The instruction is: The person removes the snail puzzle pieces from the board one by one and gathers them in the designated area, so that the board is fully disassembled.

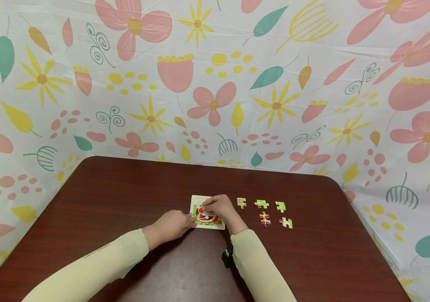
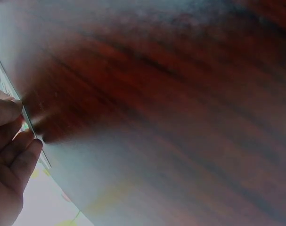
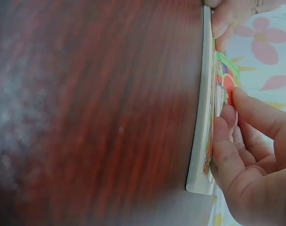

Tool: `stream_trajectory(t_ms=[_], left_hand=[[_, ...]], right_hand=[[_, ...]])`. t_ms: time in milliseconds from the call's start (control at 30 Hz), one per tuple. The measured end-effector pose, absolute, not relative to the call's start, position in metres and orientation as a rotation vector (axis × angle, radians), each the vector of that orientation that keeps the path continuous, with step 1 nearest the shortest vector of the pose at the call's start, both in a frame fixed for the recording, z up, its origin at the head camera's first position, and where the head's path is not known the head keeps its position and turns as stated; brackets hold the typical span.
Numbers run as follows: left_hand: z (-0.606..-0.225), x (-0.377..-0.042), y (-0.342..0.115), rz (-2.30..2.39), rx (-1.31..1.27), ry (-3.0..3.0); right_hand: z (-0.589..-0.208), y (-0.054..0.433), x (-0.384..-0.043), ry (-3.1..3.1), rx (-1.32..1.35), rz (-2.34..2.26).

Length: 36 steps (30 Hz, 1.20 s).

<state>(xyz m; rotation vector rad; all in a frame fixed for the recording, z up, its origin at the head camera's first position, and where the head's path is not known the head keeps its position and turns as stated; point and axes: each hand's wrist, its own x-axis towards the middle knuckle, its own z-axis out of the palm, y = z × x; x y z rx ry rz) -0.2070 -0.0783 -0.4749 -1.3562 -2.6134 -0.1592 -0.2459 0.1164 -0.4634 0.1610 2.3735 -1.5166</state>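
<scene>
A small jigsaw board (image 1: 196, 199) with a white border and a colourful picture lies on the table. My left hand (image 1: 173, 226) grips its left edge, the fingertips at the rim in the left wrist view. My right hand (image 1: 220, 207) is over the board. In the right wrist view, its thumb and finger pinch a red, green and purple puzzle piece (image 3: 227, 70), which stands tilted up from the board. Other fingers of that hand touch the board's surface. The head view shows little of the pinched piece, as the right hand covers part of the board.
Several loose puzzle pieces lie in two rows to the right of the board, among them a green one (image 1: 261, 204) and a red and purple one (image 1: 264, 219). The brown table (image 1: 124, 188) ends at a flower-printed cloth (image 1: 207, 147) behind. A black strap (image 1: 228, 256) sits at my right wrist.
</scene>
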Motion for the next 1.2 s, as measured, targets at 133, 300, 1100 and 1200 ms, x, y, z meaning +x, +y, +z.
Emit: stream_trajectory(t_ms=[133,300,1100,1200], left_hand=[[-0.475,-0.207,-0.078,-0.156,-1.359,-2.609],[-0.474,-0.207,-0.078,-0.146,-1.365,-2.607],[-0.475,-0.206,-0.078,-0.175,-1.352,-2.659],[-0.474,-0.205,-0.078,-0.193,-1.336,-2.678]], right_hand=[[-0.463,0.116,-0.246,2.373,0.149,-1.519],[-0.464,0.115,-0.247,2.365,0.139,-1.534],[-0.462,0.122,-0.249,2.334,0.166,-1.540],[-0.458,0.125,-0.249,2.352,0.171,-1.547]])
